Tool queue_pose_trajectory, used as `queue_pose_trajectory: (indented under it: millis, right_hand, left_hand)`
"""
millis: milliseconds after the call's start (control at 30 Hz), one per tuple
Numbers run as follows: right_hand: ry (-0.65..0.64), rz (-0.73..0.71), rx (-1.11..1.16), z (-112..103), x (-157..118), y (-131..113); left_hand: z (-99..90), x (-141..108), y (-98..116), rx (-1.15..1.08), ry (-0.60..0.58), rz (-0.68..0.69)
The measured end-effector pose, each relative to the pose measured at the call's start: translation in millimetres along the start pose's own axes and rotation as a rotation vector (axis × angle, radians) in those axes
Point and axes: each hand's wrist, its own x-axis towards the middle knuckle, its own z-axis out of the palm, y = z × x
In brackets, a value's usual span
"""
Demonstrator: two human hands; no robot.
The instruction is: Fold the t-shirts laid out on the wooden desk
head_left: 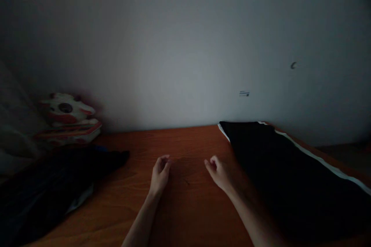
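Above the brown wooden tabletop (185, 208), my left hand (160, 173) is loosely bent, its thumb apart from the fingers and nothing held. My right hand (218, 172) faces it across a gap; its fingers curl and the thumb stands away from them, also with nothing visible inside. Whether either hand touches the wood, I cannot tell. Nearest my right hand lies a long black garment (278, 170) with white edging, spread flat along the right side. On the left is a dark, crumpled heap of cloth (58, 185), apart from my left hand.
At the back left, a white and red plush toy (68, 110) sits on a box-like stack (72, 133). A pale wall (179, 54) rises behind the table, bearing a small label (244, 93) and a hook (293, 65). The light is dim.
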Motion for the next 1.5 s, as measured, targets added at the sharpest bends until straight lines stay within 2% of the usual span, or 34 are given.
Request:
queue_pose_trajectory:
  millis: [133,333,433,533,633,733,933,1067,1333,1400,1500]
  right_hand:
    - [0.013,0.109,0.071,-11.1,0.6,-2.0]
    - [-0.009,0.196,0.108,-11.3,2.2,-4.2]
    - [-0.026,0.243,0.118,-11.8,2.2,-4.6]
    - [-0.016,0.278,0.127,-12.1,2.5,-4.5]
    - [-0.006,0.297,0.14,-11.8,3.2,-2.6]
    - [-0.006,0.268,0.184,-11.3,3.8,1.3]
    - [-0.015,0.242,0.209,-6.6,5.3,12.4]
    - [-0.027,0.213,0.237,-5.0,6.3,15.5]
    - [-0.05,0.213,0.315,-7.2,4.4,12.3]
    - [-0.052,0.216,0.322,-6.7,5.5,13.0]
    - [-0.051,0.232,0.318,-6.7,7.6,13.2]
  left_hand:
    - [1.9,-6.7,-1.3,-0.057,0.008,0.005]
    - [3.4,-25.2,3.4,-0.082,-0.087,0.021]
    - [-3.3,-28.0,3.6,-0.089,-0.063,0.011]
    - [-18.7,-31.0,5.6,-0.058,0.005,0.015]
    - [-38.0,-39.4,9.9,0.006,0.043,0.031]
    - [-55.4,-51.8,13.8,0.074,0.026,0.044]
    - [-79.4,-75.2,20.3,0.233,0.044,0.071]
    - [-85.8,-86.9,23.6,0.357,0.037,0.121]
    - [-83.8,-93.6,25.2,0.672,0.091,0.241]
    - [-96.4,-87.7,31.4,0.765,0.095,0.27]
    - [-135.6,-67.1,48.2,0.894,0.192,0.245]
